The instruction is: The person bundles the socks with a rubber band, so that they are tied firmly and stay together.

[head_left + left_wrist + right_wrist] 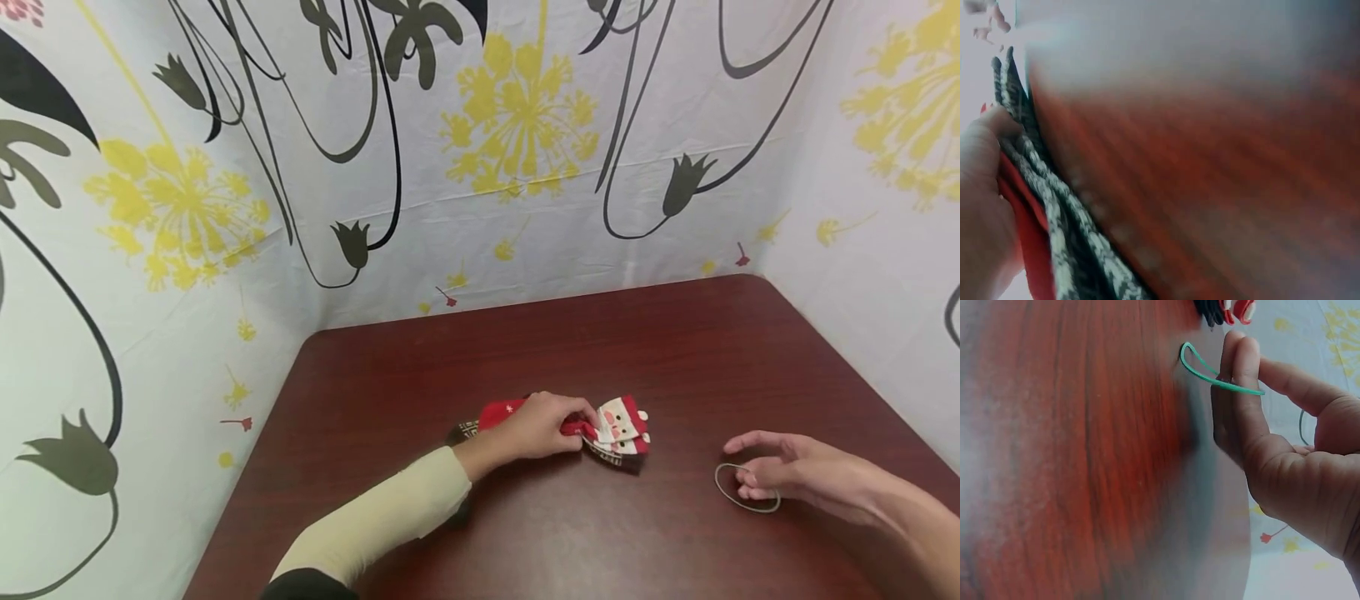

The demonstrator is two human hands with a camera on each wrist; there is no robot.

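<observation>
In the head view, a stack of socks lies on the table, pinched around its middle by my left hand (pixel 542 427). A red sock (pixel 497 412) and a dark patterned sock (pixel 467 431) show to the left of the hand. At the right end, Santa-faced sock parts (pixel 618 421) stick out beyond my fingers. The left wrist view shows red cloth (pixel 1030 250) beside dark-and-white knit (pixel 1060 206). Off to the right, my right hand (pixel 802 471) holds a thin green rubber band (pixel 747 498) at its fingers. The band (pixel 1222 384) forms a loose loop.
The dark red-brown wooden table (pixel 405 367) has rounded far corners. White cloth walls (pixel 420 208) with printed flowers stand around its back and sides.
</observation>
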